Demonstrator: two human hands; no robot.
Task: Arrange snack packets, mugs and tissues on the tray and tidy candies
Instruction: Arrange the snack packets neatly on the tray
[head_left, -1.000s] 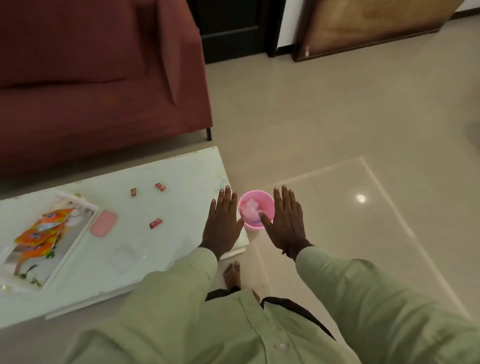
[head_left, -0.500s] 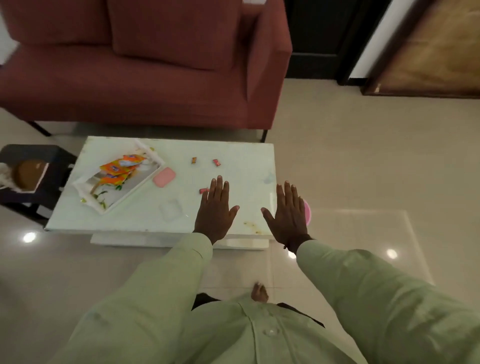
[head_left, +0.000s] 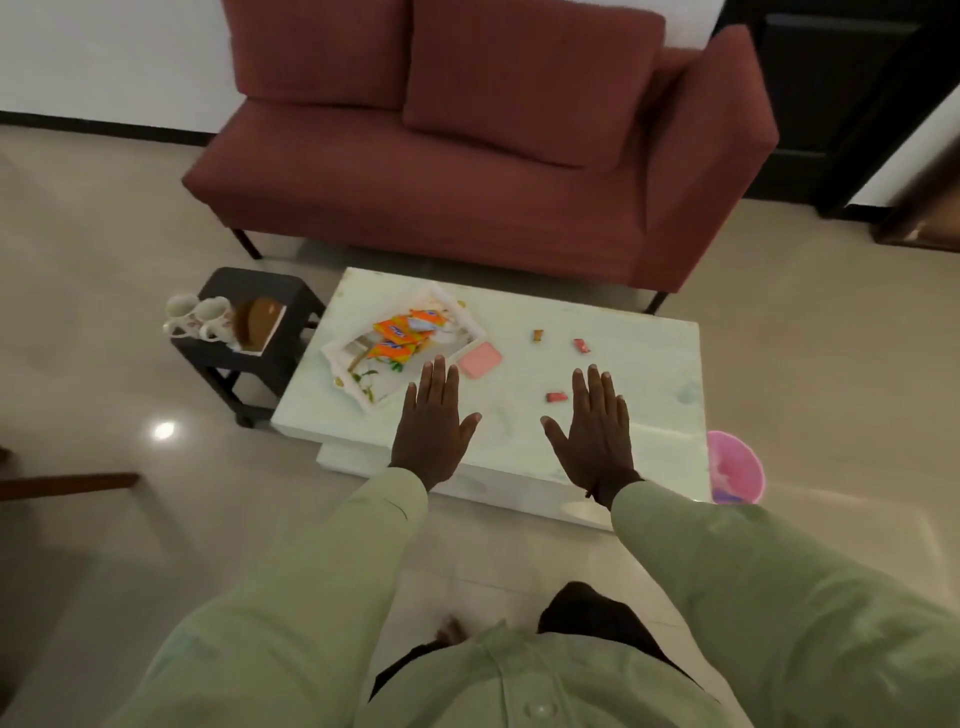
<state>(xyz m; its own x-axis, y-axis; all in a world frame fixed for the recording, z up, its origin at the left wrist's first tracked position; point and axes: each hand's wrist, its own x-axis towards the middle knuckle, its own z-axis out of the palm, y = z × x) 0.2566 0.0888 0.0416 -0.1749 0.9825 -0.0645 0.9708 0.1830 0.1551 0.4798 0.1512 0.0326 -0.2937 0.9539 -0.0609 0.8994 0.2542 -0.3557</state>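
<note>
A white flowered tray (head_left: 347, 347) sits on the left part of the white low table (head_left: 644, 353), with orange snack packets (head_left: 397, 332) lying in it. Right beside the tray lies a pink tissue pack (head_left: 481, 359). Three small wrapped candies are scattered on the table: a brown one (head_left: 537, 336), a red one (head_left: 582, 345) and another red one (head_left: 556, 397). Two white mugs (head_left: 197, 314) stand on a black side stool (head_left: 260, 332) left of the table. My left hand (head_left: 434, 423) and my right hand (head_left: 592, 428) hover flat over the table's near edge, fingers spread, holding nothing.
A red sofa (head_left: 467, 156) stands behind the table. A pink bin (head_left: 735, 473) sits on the floor at the table's right near corner. A brown round thing on a white plate (head_left: 260, 319) shares the stool with the mugs. Shiny tiled floor (head_left: 104, 260) surrounds the table.
The view has swung left and back, from the pink bin to the whole table, stool and sofa. Both hands stay flat and spread, now over the table's near edge.
</note>
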